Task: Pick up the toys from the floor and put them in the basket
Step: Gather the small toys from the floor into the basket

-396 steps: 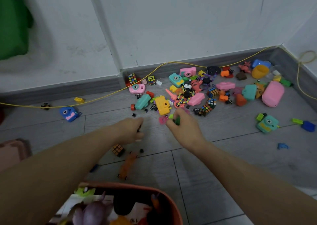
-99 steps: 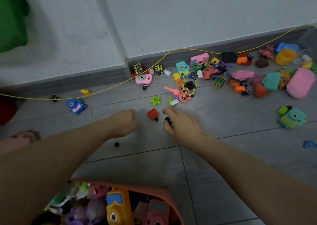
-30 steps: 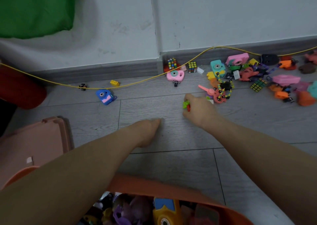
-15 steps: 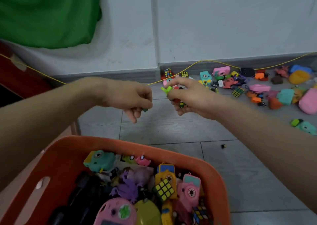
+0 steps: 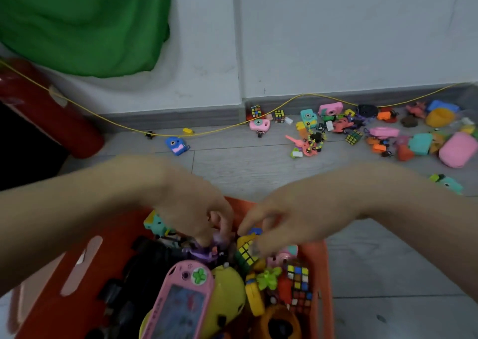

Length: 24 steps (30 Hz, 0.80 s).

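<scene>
The orange basket [image 5: 326,287] sits right below me, full of toys: a pink game console [image 5: 181,300], a yellow toy [image 5: 229,289], puzzle cubes [image 5: 297,279] and a green flower piece [image 5: 269,278]. My left hand [image 5: 191,209] and my right hand [image 5: 282,222] hang over the basket's far end, fingers pointing down and loosened, both blurred. I see nothing held in either. On the floor by the wall lie a blue camera toy [image 5: 176,145], a pink camera toy [image 5: 259,124], two small cubes [image 5: 256,111] and a dense pile of toys [image 5: 382,137].
A yellow cord [image 5: 219,131] runs along the skirting board. A red cylinder [image 5: 51,111] lies at the left under a green cloth [image 5: 82,23]. A teal camera toy [image 5: 447,183] and a large pink toy [image 5: 456,149] lie at the right.
Both hands came back from the floor and dropped over the basket. The green flower piece my right hand pinched half a second ago now lies among the toys in the basket.
</scene>
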Each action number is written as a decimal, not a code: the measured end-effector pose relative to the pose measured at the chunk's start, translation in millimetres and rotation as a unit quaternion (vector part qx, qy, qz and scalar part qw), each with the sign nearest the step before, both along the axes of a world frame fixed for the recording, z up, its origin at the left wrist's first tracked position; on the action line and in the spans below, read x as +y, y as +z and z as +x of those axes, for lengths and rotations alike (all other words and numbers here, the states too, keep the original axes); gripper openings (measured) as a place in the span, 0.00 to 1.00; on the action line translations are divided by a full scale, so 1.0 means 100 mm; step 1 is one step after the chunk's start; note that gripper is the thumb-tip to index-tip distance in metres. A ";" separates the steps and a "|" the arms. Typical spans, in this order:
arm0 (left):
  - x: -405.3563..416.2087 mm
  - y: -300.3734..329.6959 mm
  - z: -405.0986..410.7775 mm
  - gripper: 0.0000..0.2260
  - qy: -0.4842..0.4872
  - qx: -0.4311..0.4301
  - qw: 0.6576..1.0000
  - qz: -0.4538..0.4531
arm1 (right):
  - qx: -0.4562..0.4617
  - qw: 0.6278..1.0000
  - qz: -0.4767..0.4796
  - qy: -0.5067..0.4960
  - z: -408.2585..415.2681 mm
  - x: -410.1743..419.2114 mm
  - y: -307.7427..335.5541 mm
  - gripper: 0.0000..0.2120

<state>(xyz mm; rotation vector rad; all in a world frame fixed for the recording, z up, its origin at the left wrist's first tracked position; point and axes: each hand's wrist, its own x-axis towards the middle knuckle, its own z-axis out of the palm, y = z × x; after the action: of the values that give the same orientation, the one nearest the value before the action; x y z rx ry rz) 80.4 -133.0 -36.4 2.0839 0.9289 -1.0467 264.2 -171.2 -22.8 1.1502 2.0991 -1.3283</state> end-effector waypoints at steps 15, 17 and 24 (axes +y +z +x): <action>0.96 -0.71 1.31 0.29 0.175 -0.164 0.959 0.149 | -0.046 0.879 0.151 -0.450 1.42 0.62 -1.36 0.36; 1.07 -0.95 1.59 0.39 0.169 -0.153 0.960 0.159 | -0.074 0.865 0.172 -0.466 1.65 0.62 -1.56 0.41; 1.49 -1.55 2.19 0.56 0.153 -0.086 0.965 0.194 | -0.140 0.833 0.242 -0.478 2.40 0.90 -2.01 0.47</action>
<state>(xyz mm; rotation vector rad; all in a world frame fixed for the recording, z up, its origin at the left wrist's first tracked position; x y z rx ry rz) 299.2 16.1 -191.9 2.1979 1.3990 -0.5441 503.7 -81.1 -223.7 2.6595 1.6799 -0.8203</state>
